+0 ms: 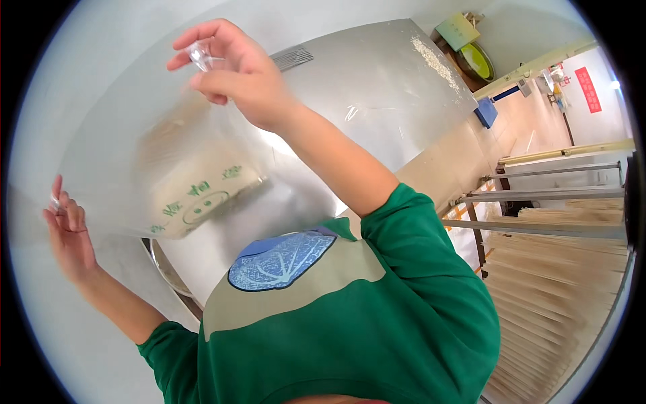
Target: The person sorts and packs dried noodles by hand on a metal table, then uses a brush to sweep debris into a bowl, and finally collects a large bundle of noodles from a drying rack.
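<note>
My left hand (70, 237) is raised at the far left, its fingers pinching a gathered bit of clear plastic. Up at the top centre, my right hand (247, 76) grips another crumpled bit of clear plastic between thumb and fingers. Between and below both hands is a transparent plastic bag (202, 202) with green writing and a green smiling face printed on it. Pale contents fill its lower part, and the print partly covers them. A tan, blurred bundle (171, 126) shows through the clear plastic; whether it lies inside or behind the bag is unclear.
Pale broken bits (434, 60) are scattered at the far right of the metal table (363, 70), with plastic scraps (351, 112) nearer. A green bowl (477, 60) and a blue dustpan (486, 112) are beyond. Racks of pale noodle-like strands (555, 283) stand at right.
</note>
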Demonstrator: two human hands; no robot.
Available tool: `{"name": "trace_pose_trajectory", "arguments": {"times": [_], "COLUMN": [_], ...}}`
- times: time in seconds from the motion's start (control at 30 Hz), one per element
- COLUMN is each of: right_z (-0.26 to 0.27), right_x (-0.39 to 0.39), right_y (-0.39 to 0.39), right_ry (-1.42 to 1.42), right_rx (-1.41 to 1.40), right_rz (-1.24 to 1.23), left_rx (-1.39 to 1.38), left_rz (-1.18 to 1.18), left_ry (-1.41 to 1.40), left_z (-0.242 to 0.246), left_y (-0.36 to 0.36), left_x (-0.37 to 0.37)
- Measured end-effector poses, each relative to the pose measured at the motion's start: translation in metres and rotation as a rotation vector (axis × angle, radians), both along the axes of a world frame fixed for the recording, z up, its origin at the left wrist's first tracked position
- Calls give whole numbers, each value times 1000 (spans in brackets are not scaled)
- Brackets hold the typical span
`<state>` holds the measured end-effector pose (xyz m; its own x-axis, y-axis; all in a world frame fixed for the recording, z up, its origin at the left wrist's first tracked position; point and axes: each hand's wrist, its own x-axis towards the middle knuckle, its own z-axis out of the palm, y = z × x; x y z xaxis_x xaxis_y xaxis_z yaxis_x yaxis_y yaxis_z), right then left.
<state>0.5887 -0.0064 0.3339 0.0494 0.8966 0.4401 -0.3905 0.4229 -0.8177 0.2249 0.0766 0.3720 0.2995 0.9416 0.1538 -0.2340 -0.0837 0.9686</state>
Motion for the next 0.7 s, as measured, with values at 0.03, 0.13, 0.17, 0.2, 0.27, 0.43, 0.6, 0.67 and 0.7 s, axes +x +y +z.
{"name": "trace_pose_trajectory", "arguments": {"times": [0.03,0.13,0.17,0.2,0.27,0.43,0.6,0.67,0.7], "right_z": [-1,-5,-7,-8,-17,-31,-15,-5,-9], "right_x": [14,44,56,70,103,171,252,273,289], "right_y": [-7,-35,-46,-56,-63,-67,-52,-31,-15], "right_ry": [-8,22,37,-16,-38,-7,-120,-79,-70], "right_rx": [-21,-85,-84,-63,-30,-17,-58,-150,-111], "right_rz": [9,104,123,112,148,-15,-112,-238,-244], "left_rx": [-25,-57,-57,-60,-54,58,135,132,72], "left_rz": [-48,-126,-107,-74,8,-82,-41,-34,-37], "left_ry": [-37,-52,-37,-54,-41,23,88,66,-18], "left_z": [-8,-23,-29,-32,-30,-16,-8,-13,-18], "left_y": [-5,-33,-42,-53,-77,-107,-92,-75,-62], "left_x": [7,30,42,58,96,177,263,297,315]}}
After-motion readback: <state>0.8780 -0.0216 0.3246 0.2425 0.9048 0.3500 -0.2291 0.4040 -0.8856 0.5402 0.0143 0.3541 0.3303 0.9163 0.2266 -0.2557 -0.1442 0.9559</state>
